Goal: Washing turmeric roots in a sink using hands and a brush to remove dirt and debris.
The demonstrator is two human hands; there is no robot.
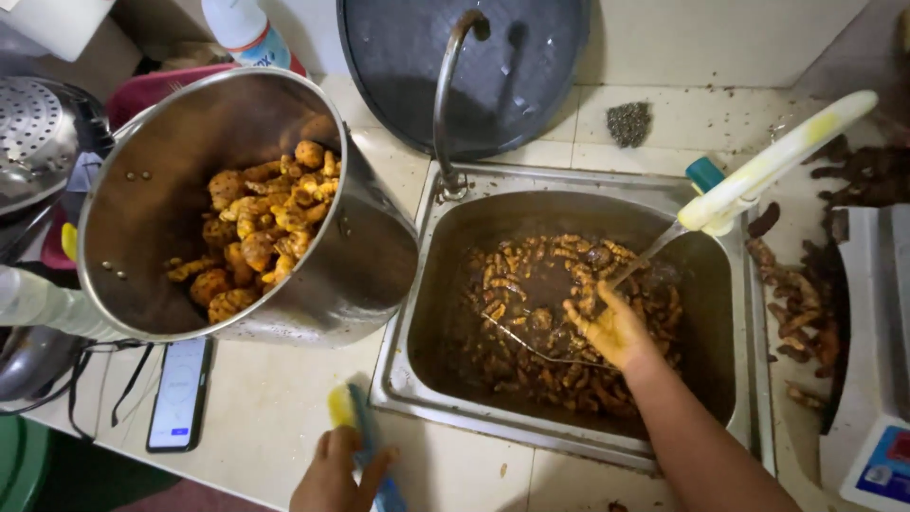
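My right hand (614, 328) reaches into a steel sink (417, 379), fingers spread on muddy turmeric roots (517, 280) lying in brown water. It touches the wire basket of a skimmer (770, 166), whose white and yellow handle leans out over the sink's right rim. My left hand (334, 472) rests on the counter in front of the sink, closed around a small blue and yellow brush (353, 413). A big steel pot (152, 218) lies tilted at the left, holding washed orange roots (261, 228).
A curved tap (447, 95) rises behind the sink, in front of a dark round lid (531, 57). A phone (180, 393) lies on the counter near the front edge. Dirty roots (801, 303) and a white scale (877, 398) sit at the right. A colander (33, 133) is far left.
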